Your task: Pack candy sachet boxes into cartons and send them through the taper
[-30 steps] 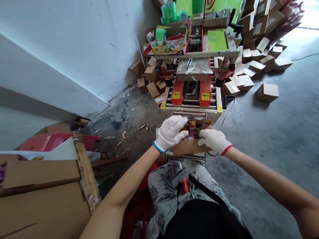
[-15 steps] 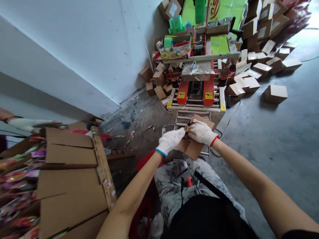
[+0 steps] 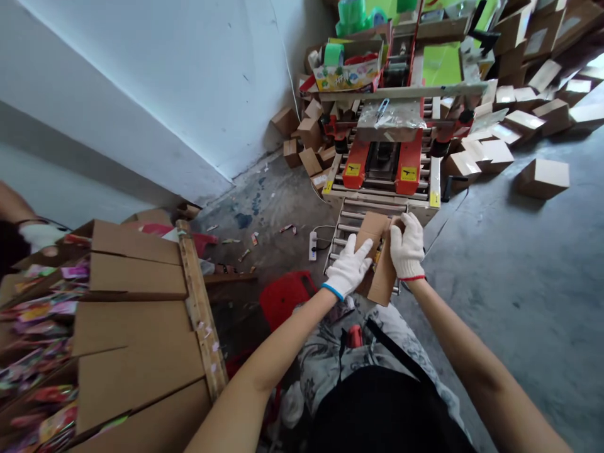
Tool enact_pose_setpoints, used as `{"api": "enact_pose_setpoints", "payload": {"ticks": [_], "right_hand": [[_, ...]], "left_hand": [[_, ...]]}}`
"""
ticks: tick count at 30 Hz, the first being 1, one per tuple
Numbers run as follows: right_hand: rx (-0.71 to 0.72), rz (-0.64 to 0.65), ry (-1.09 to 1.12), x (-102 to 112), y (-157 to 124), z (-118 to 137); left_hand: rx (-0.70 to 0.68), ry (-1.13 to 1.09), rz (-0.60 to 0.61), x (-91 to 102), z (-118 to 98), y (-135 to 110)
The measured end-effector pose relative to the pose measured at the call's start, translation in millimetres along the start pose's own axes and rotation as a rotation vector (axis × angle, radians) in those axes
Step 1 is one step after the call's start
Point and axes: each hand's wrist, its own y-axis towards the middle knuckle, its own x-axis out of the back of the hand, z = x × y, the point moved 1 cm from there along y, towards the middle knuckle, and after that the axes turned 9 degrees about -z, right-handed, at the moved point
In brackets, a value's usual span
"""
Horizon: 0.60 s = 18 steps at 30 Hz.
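While each hand (image 3: 349,270) (image 3: 406,248) clasps the carton (image 3: 372,229), sealing machine (image 3: 382,167) stands ahead.

Small carton (image 3: 377,258) now tilted upright, flaps closed, farther onto rollers (image 3: 358,211).

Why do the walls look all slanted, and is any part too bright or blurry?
In the head view, the wide lens bends and tilts the wall; daylight washes out the boxes at the top right; the left hand, right hand and cardboard box look sharp; the packets at the left edge smear.
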Motion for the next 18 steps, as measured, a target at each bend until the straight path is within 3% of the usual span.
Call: {"api": "enact_pose_setpoints", "payload": {"ticks": [2,4,7,13,16,18], "right_hand": [[0.052,0.153,-0.114,6,-17,9],[0.139,0.312,-0.221,14,-30,20],[0.222,0.469,-0.299,20,-28,29],[0.351,0.656,-0.215,30,-3,37],[0.475,0.775,-0.217,42,-5,38],[0.512,0.801,-0.174,34,0,36]], "left_hand": [[0.018,-0.037,0.012,1.4,4,1],[-0.01,-0.212,0.04,2.8,10,3],[-0.029,-0.461,0.035,2.8,16,5],[0.008,-0.34,-0.159,-7.3,4,9],[-0.005,-0.395,-0.218,-14.8,1,10],[0.017,-0.47,-0.251,-18.0,3,16]]}}
